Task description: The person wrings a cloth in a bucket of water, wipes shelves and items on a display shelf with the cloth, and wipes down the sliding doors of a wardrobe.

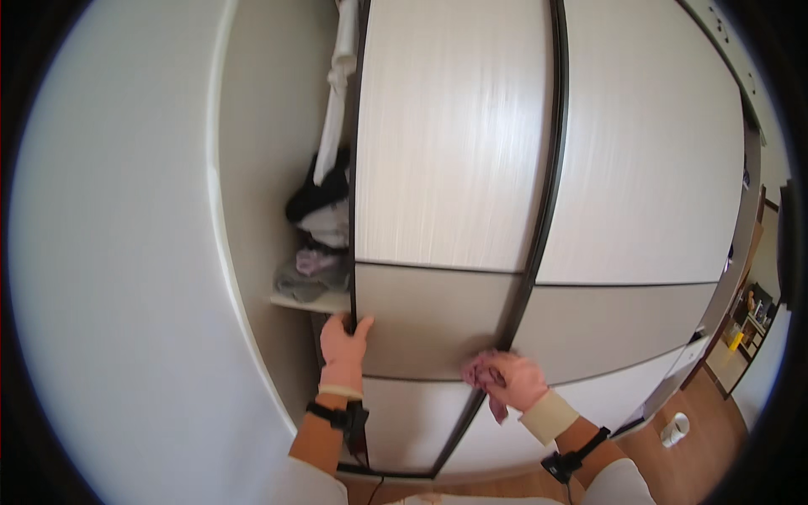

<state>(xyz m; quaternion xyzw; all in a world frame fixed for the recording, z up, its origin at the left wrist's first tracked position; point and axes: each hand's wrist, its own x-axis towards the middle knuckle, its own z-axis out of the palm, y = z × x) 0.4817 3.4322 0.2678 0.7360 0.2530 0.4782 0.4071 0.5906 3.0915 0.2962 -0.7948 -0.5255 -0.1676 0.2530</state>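
Observation:
A sliding wardrobe door [450, 135] with pale panels and dark edging stands before me, its left side drawn away from the wardrobe's side wall. My left hand [343, 347], in a pink glove, grips the door's dark left edge, thumb on the front face and fingers round the edge. A crumpled mauve cloth [483, 372] is bunched in my right hand [520, 380], also pink-gloved. That hand presses the cloth to the door beside the dark strip between two doors. Part of the cloth hangs below the fingers.
Through the gap, folded clothes [313, 273] lie on a shelf [313, 301] under hanging white and black garments [324, 198]. A second door [640, 151] stands to the right. A white cylindrical roll [675, 429] is on the wooden floor [703, 404]. A pale wall [118, 236] is at left.

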